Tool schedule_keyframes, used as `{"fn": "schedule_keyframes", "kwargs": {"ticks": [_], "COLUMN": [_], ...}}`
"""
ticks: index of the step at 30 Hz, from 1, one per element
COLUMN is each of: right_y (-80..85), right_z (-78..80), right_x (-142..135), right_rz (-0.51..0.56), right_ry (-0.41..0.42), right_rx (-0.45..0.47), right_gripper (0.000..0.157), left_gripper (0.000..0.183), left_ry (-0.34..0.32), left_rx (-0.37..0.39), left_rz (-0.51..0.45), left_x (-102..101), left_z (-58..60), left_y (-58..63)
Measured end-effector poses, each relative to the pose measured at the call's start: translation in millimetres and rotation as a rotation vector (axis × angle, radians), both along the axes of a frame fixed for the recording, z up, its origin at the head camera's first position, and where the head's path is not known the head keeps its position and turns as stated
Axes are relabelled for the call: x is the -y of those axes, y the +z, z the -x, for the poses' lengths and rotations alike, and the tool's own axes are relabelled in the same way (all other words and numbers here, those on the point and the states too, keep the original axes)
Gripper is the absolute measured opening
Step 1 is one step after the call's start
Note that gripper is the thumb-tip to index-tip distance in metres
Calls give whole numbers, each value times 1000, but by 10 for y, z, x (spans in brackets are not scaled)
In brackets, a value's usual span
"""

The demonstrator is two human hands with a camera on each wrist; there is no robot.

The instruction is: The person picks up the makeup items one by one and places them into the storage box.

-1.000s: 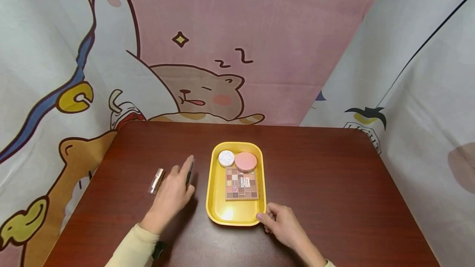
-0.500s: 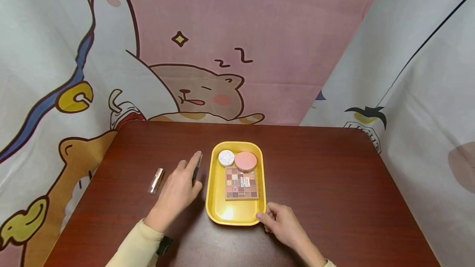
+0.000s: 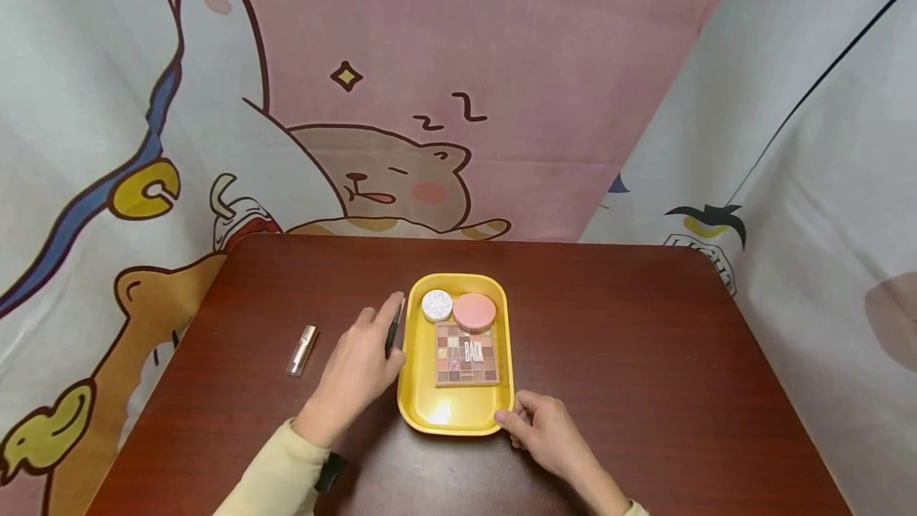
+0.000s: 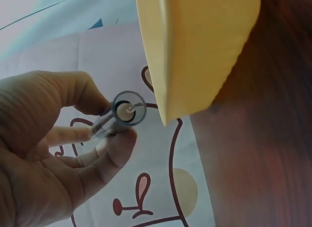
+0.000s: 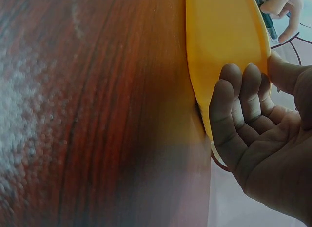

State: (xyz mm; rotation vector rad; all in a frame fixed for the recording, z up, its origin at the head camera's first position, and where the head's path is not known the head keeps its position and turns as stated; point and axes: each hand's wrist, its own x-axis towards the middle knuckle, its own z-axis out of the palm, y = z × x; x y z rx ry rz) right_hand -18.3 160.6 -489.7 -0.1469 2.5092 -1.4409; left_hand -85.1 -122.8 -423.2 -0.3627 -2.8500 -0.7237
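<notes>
My left hand pinches a slim dark cosmetic tube with a clear end, held beside the left rim of a yellow tray. In the left wrist view the round transparent end of the tube faces the camera between thumb and fingers. At the tray's near right corner, my right hand grips the rim, thumb on top and fingers against the outer wall. Inside the tray lie a white round case with a star pattern, a pink round compact and an eyeshadow palette marked "BACK".
Left of my left hand, a lipstick with a clear and metallic case lies on the dark brown table. Behind the table hangs a printed cartoon cloth.
My left hand has moved rightward with the cosmetic tube, from the open table to the tray's left rim. The right hand and the tray have stayed in place.
</notes>
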Motion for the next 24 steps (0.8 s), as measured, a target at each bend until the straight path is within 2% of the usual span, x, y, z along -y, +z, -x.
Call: {"fn": "schedule_keyframes", "kwargs": {"ticks": [12, 17, 24], "right_y": [9, 7, 11], "right_z": [6, 3, 5], "right_x": [10, 4, 2], "right_rz": [-25, -9, -8], "right_ry": [-4, -3, 0], "right_rx": [5, 7, 10], "right_gripper": [33, 33, 34], "left_gripper": [73, 72, 70], "left_ry": [-16, -33, -80], "left_rx": [58, 46, -10], "left_rz": [-29, -28, -17], "left_x": [-146, -203, -275], "left_z": [-13, -6, 4], "left_y": [23, 7, -33]}}
